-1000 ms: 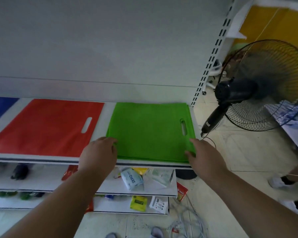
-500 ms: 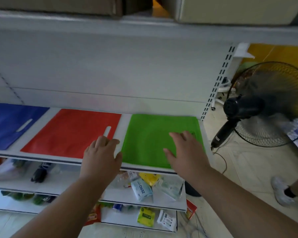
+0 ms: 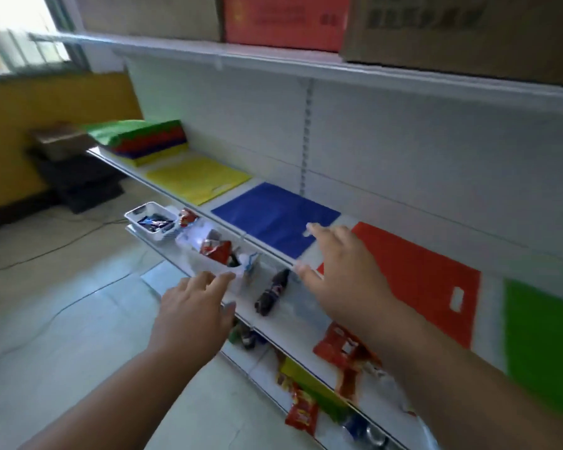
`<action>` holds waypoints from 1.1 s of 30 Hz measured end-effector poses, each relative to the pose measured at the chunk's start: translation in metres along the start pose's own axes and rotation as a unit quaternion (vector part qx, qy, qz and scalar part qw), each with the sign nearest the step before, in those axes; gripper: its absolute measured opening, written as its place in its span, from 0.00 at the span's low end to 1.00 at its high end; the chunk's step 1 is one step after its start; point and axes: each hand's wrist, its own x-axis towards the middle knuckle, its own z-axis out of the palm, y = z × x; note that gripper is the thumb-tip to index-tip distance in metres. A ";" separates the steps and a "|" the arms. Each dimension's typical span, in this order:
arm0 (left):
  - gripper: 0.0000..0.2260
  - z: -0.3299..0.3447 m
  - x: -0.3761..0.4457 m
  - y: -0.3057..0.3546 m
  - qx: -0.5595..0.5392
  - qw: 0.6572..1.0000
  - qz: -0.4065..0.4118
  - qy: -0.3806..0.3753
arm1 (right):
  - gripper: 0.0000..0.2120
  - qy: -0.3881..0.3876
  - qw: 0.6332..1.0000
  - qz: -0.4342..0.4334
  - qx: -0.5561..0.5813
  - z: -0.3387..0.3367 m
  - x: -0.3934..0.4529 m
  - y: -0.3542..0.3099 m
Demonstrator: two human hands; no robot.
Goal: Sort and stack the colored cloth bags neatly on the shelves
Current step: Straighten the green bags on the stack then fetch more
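Hands (image 3: 192, 306) (image 3: 342, 271) open, fingers spread; flat rectangular cloth bags (image 3: 273, 219) on shelf (image 3: 491, 306)

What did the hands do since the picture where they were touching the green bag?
Both hands let go of the green bag and moved left along the shelf. The right hand now reaches out open over the gap between the blue bag and the red bag; the left hand hangs open in front of the lower shelf. The red and green bags lie flat as before.
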 end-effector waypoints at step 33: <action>0.21 0.037 0.340 -0.672 0.013 0.991 -0.130 0.023 | 0.27 -0.004 0.999 -0.035 0.007 0.355 0.562 -0.434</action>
